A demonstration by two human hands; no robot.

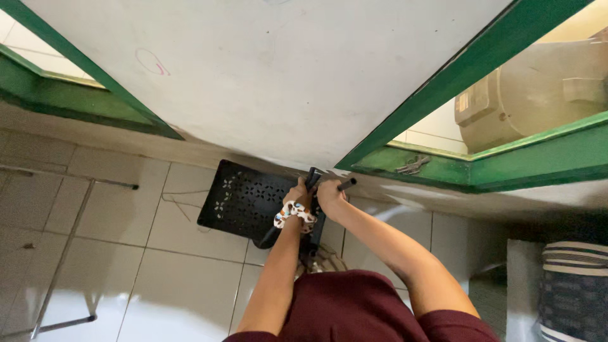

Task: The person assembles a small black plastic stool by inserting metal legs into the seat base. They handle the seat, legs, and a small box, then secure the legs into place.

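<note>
A black plastic seat panel [244, 199] with perforated patterns lies tilted against the base of a white wall. Black tubular legs stick out of its right side. My left hand [296, 192], with a patterned scrunchie on the wrist, is closed around one black leg [312, 177]. My right hand [329, 193] is right beside it, gripping a short black tube [347, 184] whose end points to the right. Both arms reach forward from my maroon shirt.
White floor tiles [183, 272] surround the seat. A thin metal frame [63, 253] stands at the left. Green frames [443, 76] border the white wall panel, with a beige machine [538, 88] behind the right opening. A striped cloth [573, 285] sits at the lower right.
</note>
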